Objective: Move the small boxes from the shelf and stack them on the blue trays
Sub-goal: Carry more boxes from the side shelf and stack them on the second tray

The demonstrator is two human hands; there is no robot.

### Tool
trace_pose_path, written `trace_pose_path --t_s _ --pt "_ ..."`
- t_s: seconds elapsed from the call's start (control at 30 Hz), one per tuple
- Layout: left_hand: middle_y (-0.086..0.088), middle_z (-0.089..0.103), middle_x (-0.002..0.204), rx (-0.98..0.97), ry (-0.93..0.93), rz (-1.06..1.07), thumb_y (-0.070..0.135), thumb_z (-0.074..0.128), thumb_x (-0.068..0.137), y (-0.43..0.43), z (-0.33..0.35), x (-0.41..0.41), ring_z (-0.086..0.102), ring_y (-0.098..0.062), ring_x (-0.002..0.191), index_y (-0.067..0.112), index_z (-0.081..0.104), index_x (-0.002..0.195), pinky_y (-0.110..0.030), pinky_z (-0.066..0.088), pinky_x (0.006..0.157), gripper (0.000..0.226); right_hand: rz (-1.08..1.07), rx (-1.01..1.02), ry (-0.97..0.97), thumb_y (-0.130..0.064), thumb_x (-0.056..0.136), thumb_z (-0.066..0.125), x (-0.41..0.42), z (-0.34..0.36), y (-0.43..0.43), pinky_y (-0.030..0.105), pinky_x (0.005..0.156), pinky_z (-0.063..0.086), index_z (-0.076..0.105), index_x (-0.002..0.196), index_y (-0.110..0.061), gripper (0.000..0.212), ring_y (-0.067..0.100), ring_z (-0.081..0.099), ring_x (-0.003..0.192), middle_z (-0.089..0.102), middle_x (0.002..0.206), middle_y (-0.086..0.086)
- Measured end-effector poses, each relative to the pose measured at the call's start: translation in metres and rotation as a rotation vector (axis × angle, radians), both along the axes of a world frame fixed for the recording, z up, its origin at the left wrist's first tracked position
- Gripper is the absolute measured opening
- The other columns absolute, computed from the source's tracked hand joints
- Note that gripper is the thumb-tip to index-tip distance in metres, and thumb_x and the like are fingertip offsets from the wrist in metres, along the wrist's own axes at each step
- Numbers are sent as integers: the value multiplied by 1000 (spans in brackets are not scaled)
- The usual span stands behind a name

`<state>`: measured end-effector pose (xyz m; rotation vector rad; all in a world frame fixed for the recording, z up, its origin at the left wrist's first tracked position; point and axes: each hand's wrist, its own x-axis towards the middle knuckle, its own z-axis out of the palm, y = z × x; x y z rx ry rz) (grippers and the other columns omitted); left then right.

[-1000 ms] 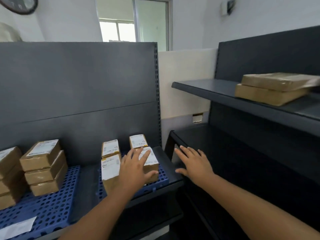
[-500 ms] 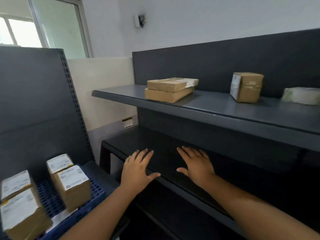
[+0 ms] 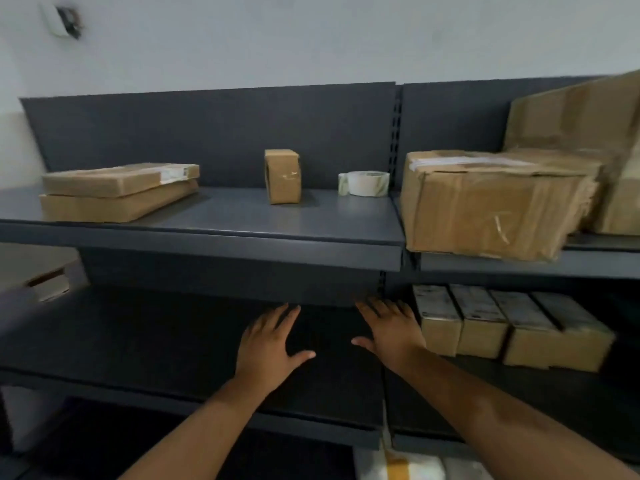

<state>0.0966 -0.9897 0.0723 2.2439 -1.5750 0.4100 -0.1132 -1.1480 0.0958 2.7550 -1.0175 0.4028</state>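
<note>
Several small cardboard boxes [image 3: 481, 323] with white labels stand in a row on the lower dark shelf [image 3: 138, 341], at the right. My right hand [image 3: 389, 327] hovers just left of that row, fingers spread, holding nothing. My left hand [image 3: 268, 341] is stretched out beside it over the bare part of the lower shelf, also flat and empty. One small upright box [image 3: 282, 176] stands alone on the upper shelf [image 3: 242, 216]. The blue trays are out of view.
On the upper shelf lie two flat stacked boxes [image 3: 117, 192] at the left, a roll of tape [image 3: 363, 183] in the middle and large cartons [image 3: 491, 202] at the right. A wrapped parcel [image 3: 398, 465] shows at the bottom edge, below the lower shelf.
The view has swung right, away from the blue trays and their stacked boxes, onto the dark shelves. Both hands stay stretched out and empty, now near the row of small boxes.
</note>
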Motion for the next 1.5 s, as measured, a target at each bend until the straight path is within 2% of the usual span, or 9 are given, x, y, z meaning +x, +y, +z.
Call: trace_pose_path --t_s 0.17,0.3,0.47,0.7,0.83,0.93,1.23,1.4,1.5 --pt "5 24 159 35 37 -127 84 42 70 -65 -6 -57 32 -23 140 40 17 150 -47 36 109 95 -154 -4 12 -68 88 45 -72 4 -35 50 116 20 8 154 -30 85 25 22 145 24 159 -1" --pt "8 17 160 61 50 -225 87 39 69 -114 -10 -99 34 -24 139 45 7 149 -46 41 103 95 -247 3 29 -59 90 51 -124 7 -60 51 116 18 4 154 -29 85 25 20 146 18 161 -1" --pt "10 6 162 96 153 -316 82 51 68 -165 -6 -146 34 -27 139 50 3 146 -47 45 98 97 -359 41 28 -57 88 56 -167 2 -91 53 118 13 2 154 -32 89 25 15 148 15 163 -1" --pt "16 -14 160 206 260 -358 65 63 77 -208 -14 -183 33 -25 140 55 -2 145 -38 47 88 94 -387 84 90 -54 85 61 -183 -17 -121 54 115 12 5 153 -34 90 26 13 148 11 163 -2" --pt "13 -7 162 167 334 -368 48 69 82 -214 -21 -184 32 -25 141 52 11 147 -38 46 99 88 -374 62 85 -51 85 62 -181 -25 -129 54 115 12 5 152 -37 89 25 12 148 12 163 -4" --pt "14 -8 162 154 371 -382 43 70 83 -213 -23 -183 31 -25 141 51 13 148 -39 43 104 87 -372 58 84 -51 86 61 -182 -24 -130 57 116 7 3 152 -39 88 24 9 149 11 163 -5" --pt "13 -5 162 78 333 -409 43 68 85 -190 -22 -168 33 -23 140 50 14 148 -35 42 102 84 -342 0 125 -53 88 57 -178 -17 -114 62 114 1 -2 152 -36 89 24 7 150 7 164 -5" --pt "13 -6 162 28 280 -378 45 67 85 -165 -7 -145 37 -23 137 49 14 148 -36 44 99 83 -287 -34 109 -51 89 57 -158 -3 -97 61 115 3 0 153 -34 88 25 8 150 8 164 -4" --pt "13 -6 162 11 291 -321 44 67 86 -142 4 -121 37 -21 138 49 13 149 -36 45 101 83 -237 -73 88 -51 89 57 -135 12 -80 57 116 11 5 154 -31 86 27 17 147 15 163 -1"
